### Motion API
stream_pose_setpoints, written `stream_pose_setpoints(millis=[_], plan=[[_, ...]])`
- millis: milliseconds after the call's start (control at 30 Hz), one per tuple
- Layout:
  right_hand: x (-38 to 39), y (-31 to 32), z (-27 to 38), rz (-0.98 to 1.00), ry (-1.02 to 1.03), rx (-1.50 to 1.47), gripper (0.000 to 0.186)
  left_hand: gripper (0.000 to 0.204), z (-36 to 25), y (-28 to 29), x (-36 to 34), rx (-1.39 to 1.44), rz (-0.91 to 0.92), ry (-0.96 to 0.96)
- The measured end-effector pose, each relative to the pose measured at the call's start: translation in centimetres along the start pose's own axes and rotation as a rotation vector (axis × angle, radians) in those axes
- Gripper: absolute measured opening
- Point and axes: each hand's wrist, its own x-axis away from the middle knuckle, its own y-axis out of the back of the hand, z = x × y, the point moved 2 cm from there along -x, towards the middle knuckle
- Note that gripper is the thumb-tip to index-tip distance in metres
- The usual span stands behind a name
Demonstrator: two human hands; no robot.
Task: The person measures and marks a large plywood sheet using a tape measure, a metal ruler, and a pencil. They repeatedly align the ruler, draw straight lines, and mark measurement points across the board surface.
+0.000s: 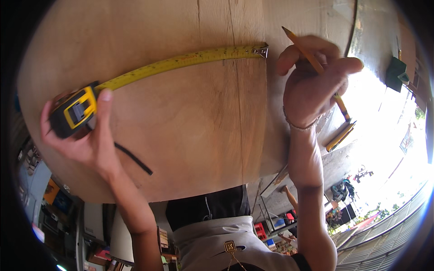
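Two hands on plywood sheet [190,131]: left hand [83,135] grips black/yellow tape measure case [72,112], blade [181,60] runs out to hook at sheet edge; right hand [312,86] fingers closed round pencil [316,67]. No containers.

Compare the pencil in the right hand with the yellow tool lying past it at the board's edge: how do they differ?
The pencil is gripped in the right hand, raised with its tip pointing up-left over the plywood board; the yellow tool lies loose, untouched. The pencil is thin and round; the tool looks flatter and wider. The pencil is orange-yellow with a dark tip; the tool is brighter yellow. Both are long, slim and lie on a similar slant.
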Motion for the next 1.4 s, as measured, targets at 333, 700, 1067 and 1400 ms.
stream_pose_setpoints(millis=[333, 700, 1067, 1400], plan=[[8.0, -3.1, 5.0, -0.212, -0.243, 0.464, 0.044, 0.079, 1.2, -0.1, 0.0, 0.057, -0.001, 0.017], [18.5, -1.1, 6.6, -0.317, -0.678, 0.190, 0.032, 0.078, 2.0, 5.7, 7.0, 0.071, 0.210, -0.052], [10.1, 3.9, 5.4, -0.408, -0.221, 0.349, 0.032, 0.081, 0.3, -4.5, -2.8, 0.344, 0.201, -0.273], [1.4, 2.5, 0.5, -0.363, -0.075, 0.303, 0.026, 0.078, -2.1, -10.0, -8.9, 0.092, 0.195, -0.269]])
